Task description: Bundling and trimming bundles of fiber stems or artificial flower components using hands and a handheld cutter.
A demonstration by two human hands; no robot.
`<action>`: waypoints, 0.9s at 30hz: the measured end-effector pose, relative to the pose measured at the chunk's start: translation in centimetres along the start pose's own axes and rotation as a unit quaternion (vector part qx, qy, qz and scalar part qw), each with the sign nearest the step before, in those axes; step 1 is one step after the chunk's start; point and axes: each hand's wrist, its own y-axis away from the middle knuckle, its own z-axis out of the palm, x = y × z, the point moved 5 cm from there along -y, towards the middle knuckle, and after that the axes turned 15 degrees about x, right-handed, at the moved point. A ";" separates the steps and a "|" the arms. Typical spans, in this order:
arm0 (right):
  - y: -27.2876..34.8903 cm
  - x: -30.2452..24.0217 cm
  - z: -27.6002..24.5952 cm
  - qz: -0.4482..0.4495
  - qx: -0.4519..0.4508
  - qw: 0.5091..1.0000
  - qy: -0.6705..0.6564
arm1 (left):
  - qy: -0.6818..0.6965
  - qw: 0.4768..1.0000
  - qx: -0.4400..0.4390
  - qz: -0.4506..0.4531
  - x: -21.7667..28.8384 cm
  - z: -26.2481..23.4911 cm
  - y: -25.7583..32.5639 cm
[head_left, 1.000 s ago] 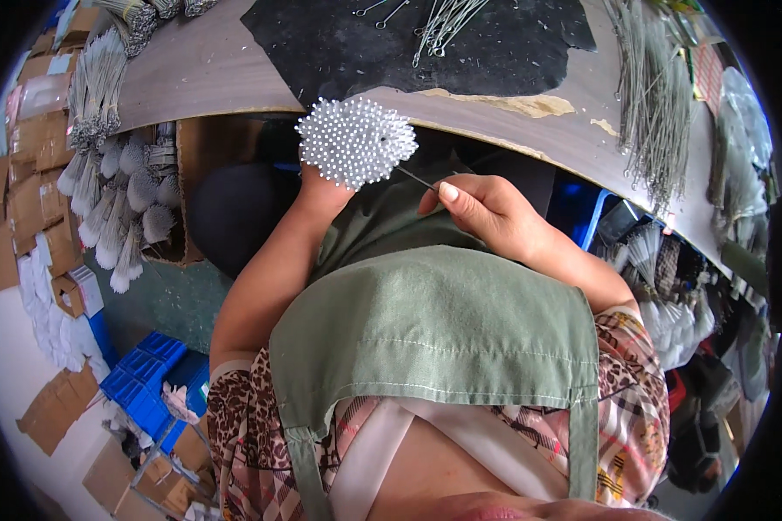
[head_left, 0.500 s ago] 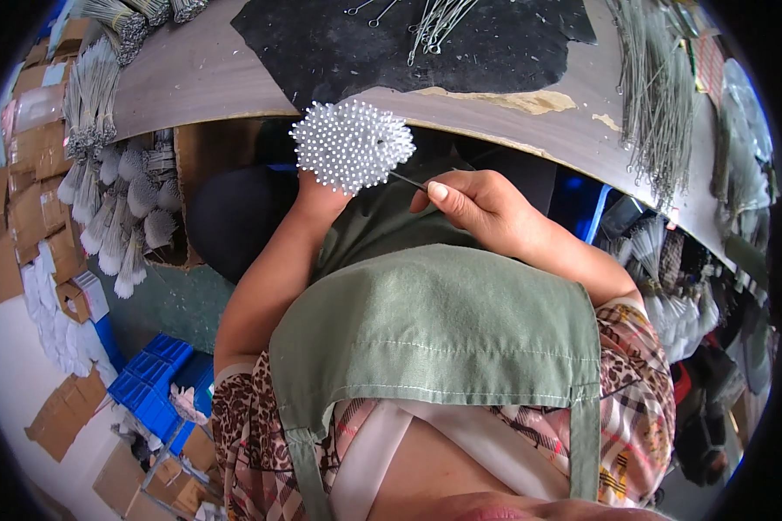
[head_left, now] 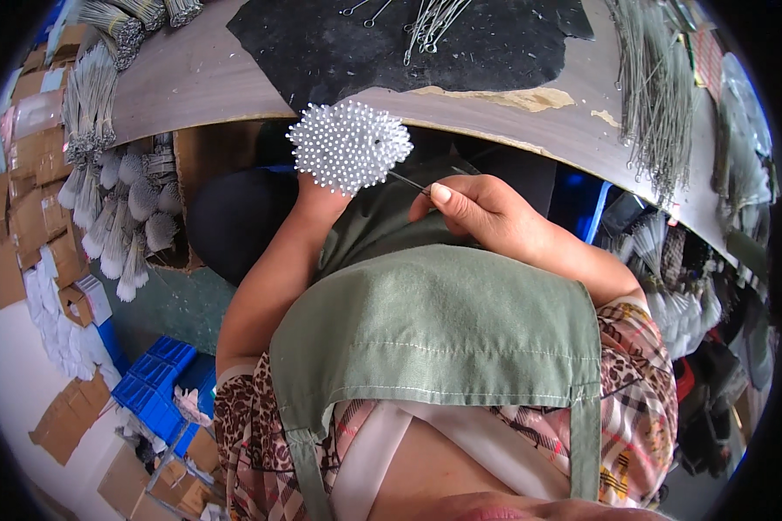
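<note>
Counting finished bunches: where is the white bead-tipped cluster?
Head view, upper centre: the white bead cluster sits atop the left hand, just below the table edge.

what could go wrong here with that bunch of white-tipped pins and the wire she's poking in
1. The left hand grips the bunch of white-tipped pins from below, mostly hidden; a loose grip could let the cluster splay or shed pins into her lap.
2. The right hand pinches a thin wire aimed at the bunch; it could bend or miss the gap.
3. The work hangs off the table edge, so dropped pieces may fall among the floor boxes.
</note>
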 end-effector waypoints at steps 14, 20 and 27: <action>-0.2 -0.1 -0.1 0.006 0.025 1.000 -0.006 | 0.041 0.999 -0.004 -0.034 -0.5 0.5 0.9; 0.0 -0.6 -0.3 -0.120 0.066 0.991 0.007 | -0.061 0.996 -0.035 0.062 -0.1 0.7 -0.3; 0.0 -0.4 -0.2 -0.104 0.083 0.991 0.021 | -0.069 0.996 -0.023 0.056 -0.4 1.3 0.3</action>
